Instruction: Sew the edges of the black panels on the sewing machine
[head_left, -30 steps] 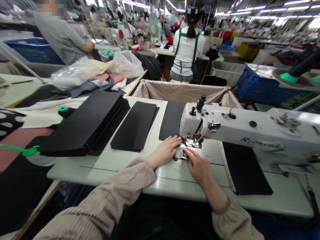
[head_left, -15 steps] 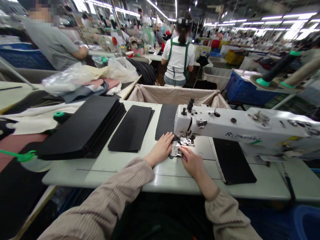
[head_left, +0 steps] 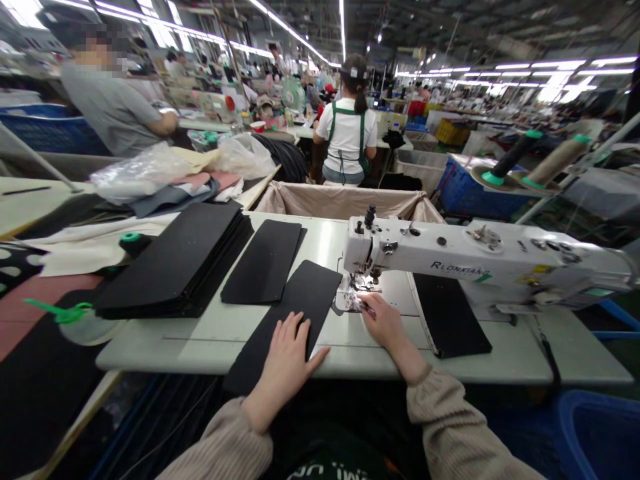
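Observation:
My left hand (head_left: pixel 289 357) lies with fingers spread on a black panel (head_left: pixel 305 293), which slants from the needle area over the table's front edge. By the needle of the white sewing machine (head_left: pixel 420 247), my right hand (head_left: pixel 385 321) is closed around something small and dark that I cannot make out. Left of these, a pair of black panels (head_left: pixel 265 260) rests on the tabletop, beside a thick stack of black panels (head_left: pixel 170 260). Another black panel (head_left: pixel 450 313) lies under the machine's arm on the right.
Behind the table hangs a cloth-lined bin (head_left: pixel 345 200). Thread cones (head_left: pixel 555 160) stand at the right rear. A blue tub (head_left: pixel 595 427) is at the lower right. Two people work beyond, one in a green apron (head_left: pixel 347 137).
My left hand has moved left and toward me, and the black panel from beside the needle now slants to the table's front edge. The right hand remains by the needle. The view has shifted slightly.

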{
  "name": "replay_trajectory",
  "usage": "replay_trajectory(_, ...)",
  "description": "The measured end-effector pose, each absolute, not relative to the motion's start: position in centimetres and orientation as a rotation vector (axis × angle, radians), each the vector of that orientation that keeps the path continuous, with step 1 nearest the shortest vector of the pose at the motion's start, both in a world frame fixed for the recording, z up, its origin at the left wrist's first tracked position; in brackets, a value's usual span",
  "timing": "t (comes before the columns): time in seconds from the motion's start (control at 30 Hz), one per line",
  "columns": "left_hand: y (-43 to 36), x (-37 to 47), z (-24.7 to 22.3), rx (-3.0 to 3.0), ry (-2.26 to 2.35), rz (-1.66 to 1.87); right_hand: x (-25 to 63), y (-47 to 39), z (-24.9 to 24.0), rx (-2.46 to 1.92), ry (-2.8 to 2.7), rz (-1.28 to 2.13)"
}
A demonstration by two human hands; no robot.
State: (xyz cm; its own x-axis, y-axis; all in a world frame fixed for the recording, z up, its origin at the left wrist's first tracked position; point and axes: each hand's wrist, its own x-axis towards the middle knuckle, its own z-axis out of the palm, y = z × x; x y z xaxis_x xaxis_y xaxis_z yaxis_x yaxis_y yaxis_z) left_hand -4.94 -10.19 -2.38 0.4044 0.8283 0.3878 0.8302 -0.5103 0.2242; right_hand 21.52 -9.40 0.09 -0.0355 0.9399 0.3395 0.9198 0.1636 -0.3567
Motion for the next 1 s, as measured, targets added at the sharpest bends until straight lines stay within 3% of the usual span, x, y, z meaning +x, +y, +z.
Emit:
replay_trajectory(0.23,-14.6,-12.7,-1.7,-3.087,-1.338,-0.479,22.4,-13.9,0.3,-1.756,-1.857,0.278)
replay_trajectory(0.7,-13.5,4.9,-0.1,-3.300,-0.955,-0.591,25.8,-24.9,-1.1,-1.975,-1.431,0.384)
replay_trajectory(1.0,-13.7,6.6,-0.6,-3.378,-1.066,-0.805,23.2,-25.4,-1.1,-2.087,-1.703,0.297)
